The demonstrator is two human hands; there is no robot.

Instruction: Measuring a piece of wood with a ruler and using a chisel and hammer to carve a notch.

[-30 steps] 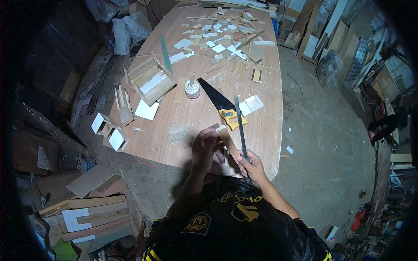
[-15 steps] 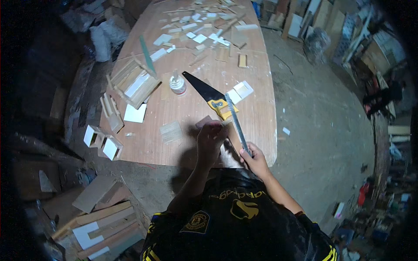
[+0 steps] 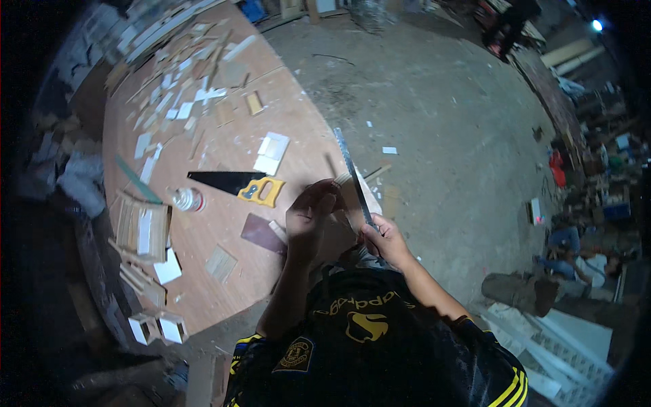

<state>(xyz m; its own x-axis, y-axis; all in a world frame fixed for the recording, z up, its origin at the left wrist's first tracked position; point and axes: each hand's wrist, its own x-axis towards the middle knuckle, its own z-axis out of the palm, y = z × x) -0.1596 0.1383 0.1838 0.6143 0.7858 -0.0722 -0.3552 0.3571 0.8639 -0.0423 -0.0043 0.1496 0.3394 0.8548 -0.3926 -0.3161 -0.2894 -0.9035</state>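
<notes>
My right hand (image 3: 385, 239) is closed round the lower end of a long, narrow dark metal blade or file (image 3: 354, 175), raised beyond the table edge. My left hand (image 3: 308, 217) has its fingers curled at the upper part of a flat light-brown wooden piece (image 3: 350, 195), beside the blade; exactly what its fingertips grip is hidden. On the table just left of my hands lie a handsaw with a yellow handle (image 3: 266, 192), a dark reddish flat piece (image 3: 261, 230) and a white block (image 3: 271, 152). A glue tub (image 3: 188, 199) stands further left.
Wooden boxes (image 3: 142, 230) and many offcuts (image 3: 183, 108) lie on the table (image 3: 224, 298). Concrete floor (image 3: 434, 136) spans the right. A person in dark clothing (image 3: 512, 27) is at top right; another (image 3: 586, 268) sits at lower right among boards (image 3: 556, 342).
The view has swung to the right, so the table now sits further left and tilted. My hands still hold the blade and wood, now out at the table's edge.
</notes>
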